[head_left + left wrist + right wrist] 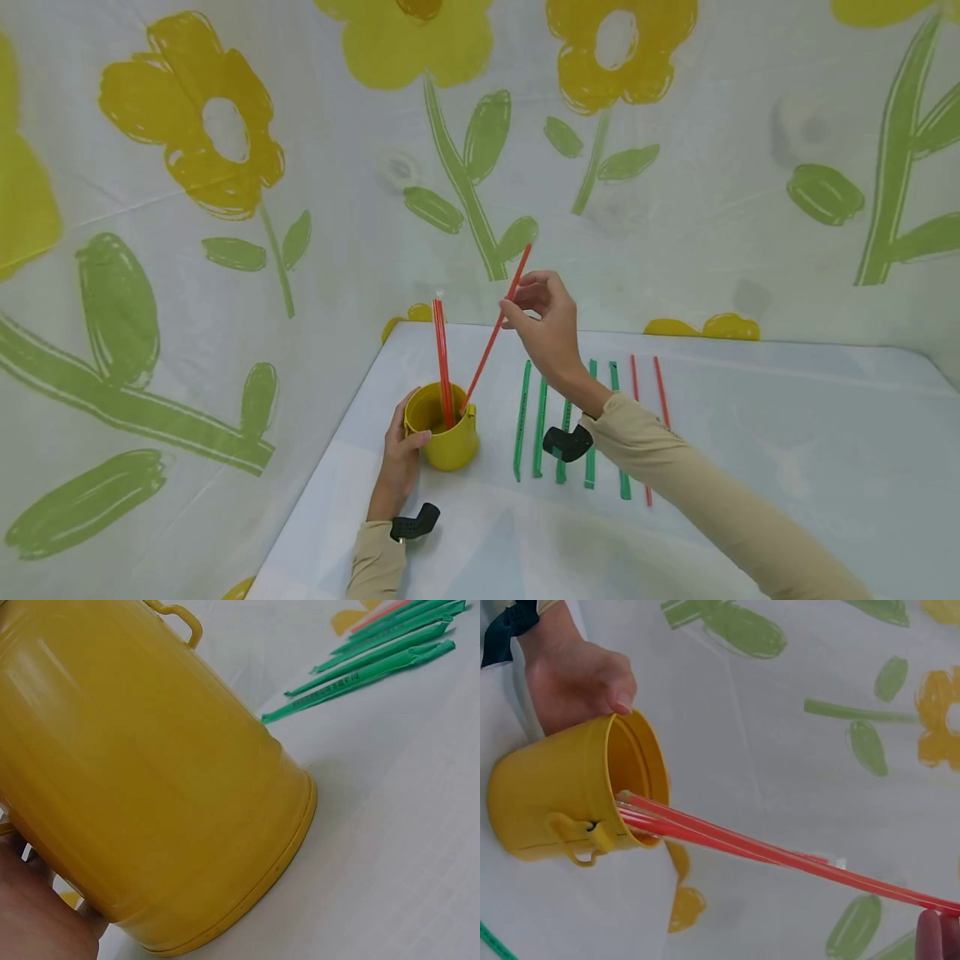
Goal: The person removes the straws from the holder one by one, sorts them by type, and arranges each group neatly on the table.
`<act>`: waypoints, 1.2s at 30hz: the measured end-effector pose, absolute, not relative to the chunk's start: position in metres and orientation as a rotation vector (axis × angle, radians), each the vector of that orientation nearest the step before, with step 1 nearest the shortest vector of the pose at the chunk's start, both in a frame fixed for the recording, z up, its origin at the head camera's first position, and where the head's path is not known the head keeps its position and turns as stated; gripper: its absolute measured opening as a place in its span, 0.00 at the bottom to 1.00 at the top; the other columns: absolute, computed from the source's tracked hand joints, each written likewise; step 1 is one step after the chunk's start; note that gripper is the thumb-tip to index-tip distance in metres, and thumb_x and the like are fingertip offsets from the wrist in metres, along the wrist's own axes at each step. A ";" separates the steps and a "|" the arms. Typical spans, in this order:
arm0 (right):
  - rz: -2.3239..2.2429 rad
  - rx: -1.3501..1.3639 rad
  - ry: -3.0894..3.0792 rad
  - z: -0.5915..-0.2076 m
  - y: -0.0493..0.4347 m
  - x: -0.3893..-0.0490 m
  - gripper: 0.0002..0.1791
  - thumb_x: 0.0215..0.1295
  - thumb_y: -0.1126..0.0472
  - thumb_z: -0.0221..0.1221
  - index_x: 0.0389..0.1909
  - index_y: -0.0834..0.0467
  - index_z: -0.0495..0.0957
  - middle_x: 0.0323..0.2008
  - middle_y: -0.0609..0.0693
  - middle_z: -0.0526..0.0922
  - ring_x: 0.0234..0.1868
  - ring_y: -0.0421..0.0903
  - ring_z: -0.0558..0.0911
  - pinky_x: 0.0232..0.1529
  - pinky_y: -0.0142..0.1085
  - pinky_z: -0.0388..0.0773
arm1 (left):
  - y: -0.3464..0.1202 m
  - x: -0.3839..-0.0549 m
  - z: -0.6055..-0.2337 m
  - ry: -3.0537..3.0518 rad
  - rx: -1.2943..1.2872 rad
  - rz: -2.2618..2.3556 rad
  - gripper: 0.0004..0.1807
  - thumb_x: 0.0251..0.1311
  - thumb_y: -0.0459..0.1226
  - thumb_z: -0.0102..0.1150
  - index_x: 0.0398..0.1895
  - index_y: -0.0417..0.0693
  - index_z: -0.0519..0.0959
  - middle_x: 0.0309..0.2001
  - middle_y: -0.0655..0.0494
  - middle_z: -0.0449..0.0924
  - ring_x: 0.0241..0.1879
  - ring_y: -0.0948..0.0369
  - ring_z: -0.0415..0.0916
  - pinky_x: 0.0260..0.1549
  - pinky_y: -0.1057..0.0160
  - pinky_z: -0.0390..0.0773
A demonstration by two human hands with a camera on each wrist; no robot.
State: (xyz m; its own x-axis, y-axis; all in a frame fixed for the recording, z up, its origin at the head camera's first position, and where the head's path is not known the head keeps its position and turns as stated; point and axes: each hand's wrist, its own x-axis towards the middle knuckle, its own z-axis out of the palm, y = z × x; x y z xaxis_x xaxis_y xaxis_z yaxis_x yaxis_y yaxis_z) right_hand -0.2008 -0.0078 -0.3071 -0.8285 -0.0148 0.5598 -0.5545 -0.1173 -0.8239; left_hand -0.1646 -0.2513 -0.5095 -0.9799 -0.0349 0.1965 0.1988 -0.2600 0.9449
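Note:
A yellow metal bucket (453,452) with small side lugs stands on the table. My left hand (400,458) grips its left side, the thumb at the rim and the fingers round the outside wall. Several red straws (442,354) lean upright inside the bucket. Above and to the right, my right hand (549,325) pinches another red straw (489,352) near its upper end. This straw slants down to the left, its lower end at the bucket's mouth. In the right wrist view the held straw (855,879) overlaps those in the bucket; only fingertips show at the edge.
Several green-wrapped straws (521,421) lie in a row on the white table (780,450), right of the bucket. Beyond them lie red straws (662,387), partly hidden under the right forearm. A flower-printed cloth (712,208) hangs behind and at the left.

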 end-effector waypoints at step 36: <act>1.875 0.360 -1.902 -0.359 0.075 -0.222 0.17 0.61 0.66 0.60 0.49 0.66 0.71 0.39 0.58 0.75 0.36 0.46 0.78 0.32 0.31 0.80 | -0.251 -0.160 -0.509 -1.803 -0.188 -2.362 0.35 0.54 0.27 0.48 0.69 0.44 0.58 0.65 0.45 0.59 0.63 0.50 0.55 0.65 0.57 0.54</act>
State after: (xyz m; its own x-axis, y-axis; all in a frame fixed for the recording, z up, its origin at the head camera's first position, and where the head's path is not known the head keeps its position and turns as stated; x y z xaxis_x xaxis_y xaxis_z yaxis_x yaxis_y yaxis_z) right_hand -0.2222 0.0749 -0.3588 -0.8683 0.1209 0.4812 -0.4794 0.0453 -0.8764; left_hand -0.1597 -0.2505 -0.5091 -0.9786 -0.0539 0.1985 0.2057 -0.2581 0.9440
